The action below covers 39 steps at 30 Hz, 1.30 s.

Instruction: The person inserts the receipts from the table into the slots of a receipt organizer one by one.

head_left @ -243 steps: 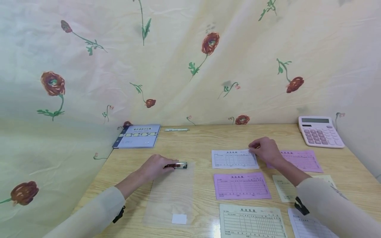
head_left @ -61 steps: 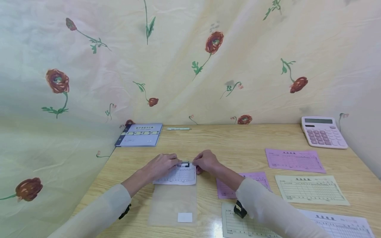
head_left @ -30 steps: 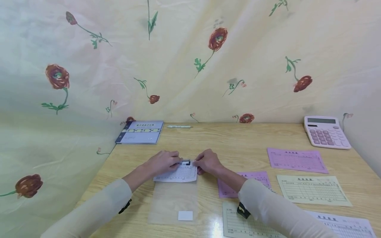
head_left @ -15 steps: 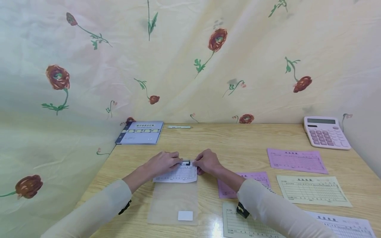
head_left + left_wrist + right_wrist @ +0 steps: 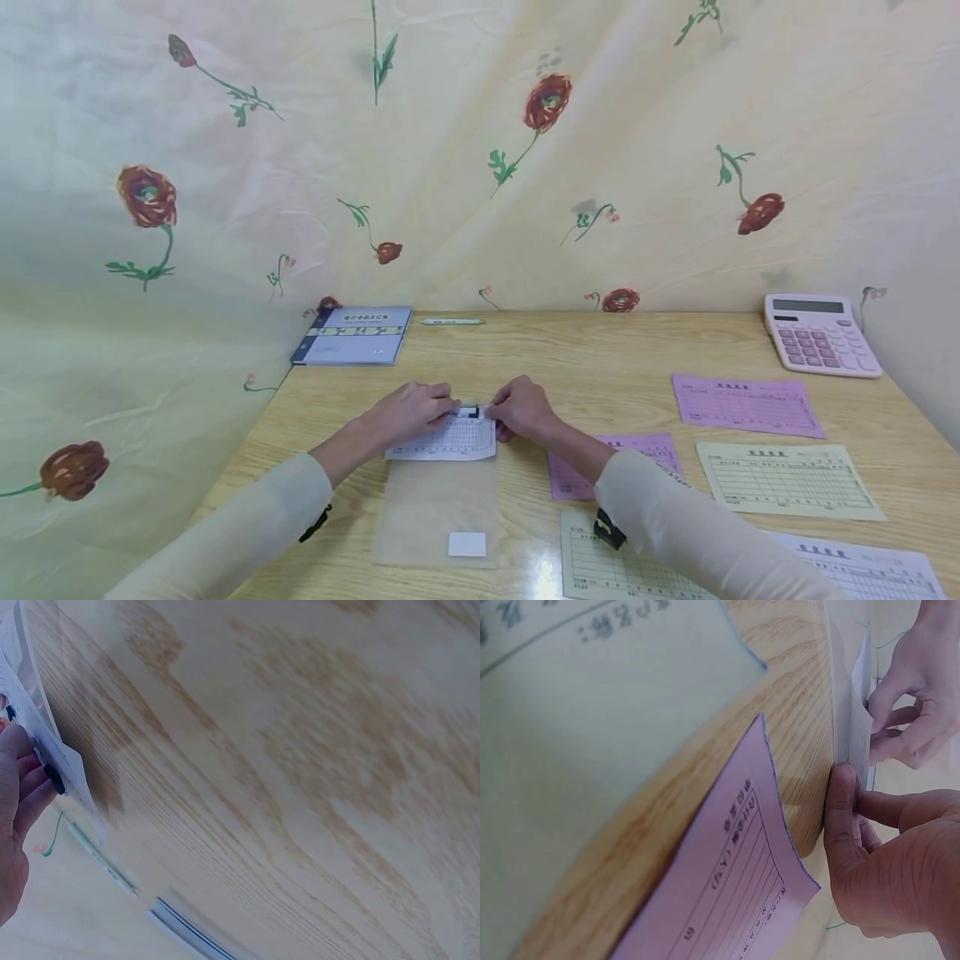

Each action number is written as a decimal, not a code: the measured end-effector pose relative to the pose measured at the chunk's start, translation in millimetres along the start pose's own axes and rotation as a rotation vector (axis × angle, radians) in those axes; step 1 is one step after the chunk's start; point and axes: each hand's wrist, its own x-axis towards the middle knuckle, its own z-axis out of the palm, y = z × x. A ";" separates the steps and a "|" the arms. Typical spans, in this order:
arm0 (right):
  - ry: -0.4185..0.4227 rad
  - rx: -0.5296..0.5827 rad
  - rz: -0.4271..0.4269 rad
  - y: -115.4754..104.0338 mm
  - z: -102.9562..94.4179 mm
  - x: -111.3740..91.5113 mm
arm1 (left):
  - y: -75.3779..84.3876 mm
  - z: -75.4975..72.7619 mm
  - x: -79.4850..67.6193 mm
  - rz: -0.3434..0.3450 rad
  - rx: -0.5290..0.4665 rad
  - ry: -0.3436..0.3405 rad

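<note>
A translucent clipboard [image 5: 431, 504] with a white label [image 5: 467, 544] lies on the wooden table. Across its top is a white printed receipt slip [image 5: 457, 442], lying under the metal clip [image 5: 469, 411]. My left hand [image 5: 408, 413] grips that clip from the left. In the left wrist view, the clip's black end [image 5: 54, 778] shows beside the curled fingers. My right hand [image 5: 522, 408] pinches the slip's upper right corner between thumb and finger, as the right wrist view also shows. The left hand hides the slip's upper left part.
A purple slip [image 5: 645, 450] and a pale green slip [image 5: 592, 550] lie under the right forearm. More slips, purple [image 5: 748, 406], green [image 5: 787, 479] and white [image 5: 862, 562], lie farther right. A notebook [image 5: 356, 337], pen [image 5: 452, 322] and calculator [image 5: 821, 333] sit along the back.
Since the oldest frame, my right hand has carried the white slip leftward from the upper right onto the clipboard's top. Over the last second both hands stay nearly still.
</note>
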 end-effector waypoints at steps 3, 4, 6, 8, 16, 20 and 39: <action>0.001 0.004 0.005 0.0 0.5 0.3 | 0.5 0.3 -0.1 0.000 0.002 -0.001; 0.000 0.006 0.006 0.0 0.6 0.2 | 0.6 0.1 -0.2 0.000 0.001 -0.001; -0.001 0.008 0.008 0.4 0.4 0.2 | 1.0 -0.1 0.0 -0.008 -0.004 -0.005; -0.001 0.008 0.011 0.5 0.4 0.3 | 1.3 -0.6 0.4 -0.017 -0.013 -0.011; -0.010 0.005 0.025 -0.1 -3.5 1.4 | 2.0 -3.6 1.8 -0.053 -0.054 -0.040; -0.037 -0.011 0.013 -1.3 -7.5 0.4 | 3.0 -6.2 1.1 -0.051 -0.044 -0.040; -0.087 -0.048 0.024 -2.5 -5.3 -1.3 | 7.6 -5.5 3.5 -0.003 0.108 -0.049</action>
